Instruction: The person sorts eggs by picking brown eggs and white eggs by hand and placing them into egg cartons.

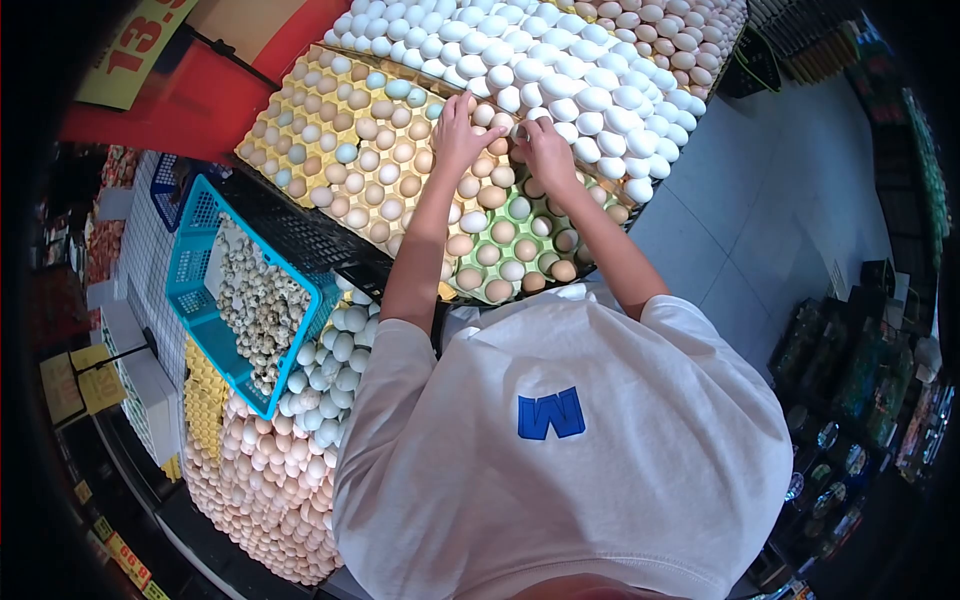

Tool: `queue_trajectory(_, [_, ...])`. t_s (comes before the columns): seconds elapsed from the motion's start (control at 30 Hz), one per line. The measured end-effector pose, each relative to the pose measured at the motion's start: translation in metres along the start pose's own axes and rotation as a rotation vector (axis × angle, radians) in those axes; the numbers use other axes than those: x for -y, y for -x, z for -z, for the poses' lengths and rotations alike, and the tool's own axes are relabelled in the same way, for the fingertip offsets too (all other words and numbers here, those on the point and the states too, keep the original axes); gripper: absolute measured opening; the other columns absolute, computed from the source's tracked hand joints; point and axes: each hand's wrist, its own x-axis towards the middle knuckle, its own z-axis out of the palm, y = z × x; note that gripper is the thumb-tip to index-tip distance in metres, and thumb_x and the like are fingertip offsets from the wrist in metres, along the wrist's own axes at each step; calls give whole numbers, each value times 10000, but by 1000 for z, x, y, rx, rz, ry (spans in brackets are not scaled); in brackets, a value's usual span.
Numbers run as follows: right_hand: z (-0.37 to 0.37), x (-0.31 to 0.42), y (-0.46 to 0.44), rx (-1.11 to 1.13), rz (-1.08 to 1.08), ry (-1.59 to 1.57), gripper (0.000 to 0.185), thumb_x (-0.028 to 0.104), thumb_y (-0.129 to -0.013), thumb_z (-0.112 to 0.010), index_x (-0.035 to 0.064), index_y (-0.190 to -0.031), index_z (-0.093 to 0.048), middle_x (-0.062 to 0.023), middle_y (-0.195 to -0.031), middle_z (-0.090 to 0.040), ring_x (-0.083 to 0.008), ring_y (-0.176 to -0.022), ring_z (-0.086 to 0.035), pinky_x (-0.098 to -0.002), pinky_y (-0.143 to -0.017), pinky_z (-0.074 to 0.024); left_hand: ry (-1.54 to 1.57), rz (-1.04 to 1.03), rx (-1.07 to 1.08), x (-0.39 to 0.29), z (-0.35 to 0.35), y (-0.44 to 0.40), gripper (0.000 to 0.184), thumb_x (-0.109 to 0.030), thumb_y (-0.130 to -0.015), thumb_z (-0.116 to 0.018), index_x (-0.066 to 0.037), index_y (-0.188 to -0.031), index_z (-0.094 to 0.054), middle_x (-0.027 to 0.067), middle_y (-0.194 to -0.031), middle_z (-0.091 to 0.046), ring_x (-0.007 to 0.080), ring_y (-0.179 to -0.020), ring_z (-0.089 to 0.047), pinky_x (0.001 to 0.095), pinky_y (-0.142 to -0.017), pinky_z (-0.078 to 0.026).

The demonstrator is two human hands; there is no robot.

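Observation:
In the head view my left hand [462,138] reaches to the back of the tan egg tray [330,118]. Its fingers and thumb curve round a pale brown egg [482,114]. Close beside it on the right, my right hand [546,155] bends its fingers down among the eggs; whatever lies under the fingertips is hidden. Brown, cream and bluish eggs sit in the tan tray. Nearer my body, a green egg tray [516,236] holds more brown and cream eggs, partly under my right forearm.
White eggs [560,70] in rows lie just beyond my hands, with pinkish eggs [670,35] at the far right. To the left stands a blue basket [200,300] of small speckled eggs. Below it are heaps of bluish eggs [335,365] and brown eggs [265,490].

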Motion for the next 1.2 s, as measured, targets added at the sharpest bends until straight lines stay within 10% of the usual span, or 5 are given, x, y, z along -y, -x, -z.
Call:
queue_trajectory(0.37, [28,-2,16,-53,-8,-143,221,84,-822,-650,31,-1034,-615,-139,-928,-572,-283,-708,-620,-384,-649,-511,122,-42,-58,9,2,-1,901,-482,-695,-771,-30,-1372,-385,222,-1371,-408,383,-1258,-409,463,-1033,-362])
queue_trajectory(0.63, [109,-22,66,122,-87,-135,181,114,-817,-643,39,-982,-639,-129,-872,-602,-275,-686,-621,-388,-636,-495,213,17,-99,-11,34,42,321,-223,-866,-626,-6,-1102,-601,169,-1067,-603,315,-994,-589,393,-861,-477])
queue_trajectory(0.77, [124,-30,96,420,3,93,146,122,-782,-639,37,-899,-625,-137,-855,-621,-307,-769,-622,-409,-680,-498,578,137,376,-58,43,88,266,-174,-891,-613,-1,-1093,-620,89,-907,-675,152,-869,-631,290,-790,-494])
queue_trajectory(0.93, [136,-29,114,642,-38,82,135,117,-753,-633,25,-849,-609,-143,-848,-634,-316,-812,-623,-422,-699,-497,384,-250,839,-102,30,141,295,-167,-808,-662,-30,-1069,-633,107,-989,-643,231,-905,-620,338,-793,-495])
queue_trajectory(1.2, [100,-15,134,657,75,457,257,183,-650,-713,66,-863,-631,-110,-800,-651,-278,-757,-653,-418,-662,-489,258,-320,874,-119,16,161,306,-132,-716,-668,-43,-1007,-638,110,-979,-627,300,-977,-570,393,-853,-458])
